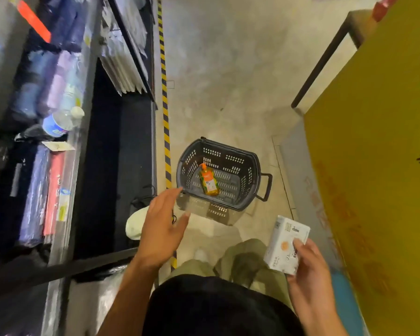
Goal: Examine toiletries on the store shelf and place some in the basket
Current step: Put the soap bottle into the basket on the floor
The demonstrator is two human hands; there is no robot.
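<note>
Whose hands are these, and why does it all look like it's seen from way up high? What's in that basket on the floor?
There is only one picture. It comes from a small camera worn on a person's head and looking down, so you see that person's own two hands and legs. There is no machine here. The person stands in a shop aisle. On the floor sits a dark basket, and an orange bottle lies inside it. The right hand holds a white pack. The left hand is open and holds nothing. On the left is a shelf with packets and a water bottle. The wide lens makes the edges look bent.
</note>
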